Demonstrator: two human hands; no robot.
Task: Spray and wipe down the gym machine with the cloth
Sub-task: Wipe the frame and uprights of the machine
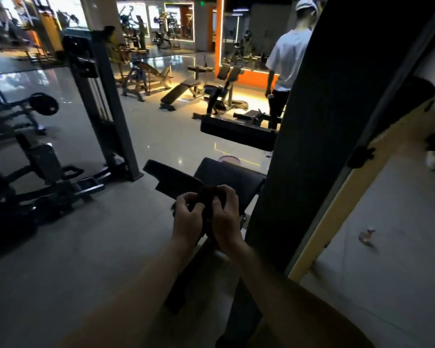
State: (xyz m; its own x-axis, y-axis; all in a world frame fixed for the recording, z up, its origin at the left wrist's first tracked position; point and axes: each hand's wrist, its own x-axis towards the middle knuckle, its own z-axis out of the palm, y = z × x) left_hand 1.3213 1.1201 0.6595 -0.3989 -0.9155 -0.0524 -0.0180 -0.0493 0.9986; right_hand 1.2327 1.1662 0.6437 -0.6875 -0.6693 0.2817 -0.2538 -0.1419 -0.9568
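Observation:
Both hands meet over the gym machine's black padded seat (226,174) at the centre of the view. My left hand (187,217) and my right hand (225,218) each pinch a dark cloth (207,194) bunched between them, fingers curled round it. Part of the cloth hangs down between my wrists and is hard to make out in the dim light. The machine's tall dark upright (312,136) rises right beside my right hand. No spray bottle can be seen.
A cable machine frame (103,106) stands to the left, with a dark seated machine (35,177) beyond it. Benches (178,92) fill the middle floor. A person in a white shirt (289,59) stands at the back right. A small object (367,237) lies on the floor at the right.

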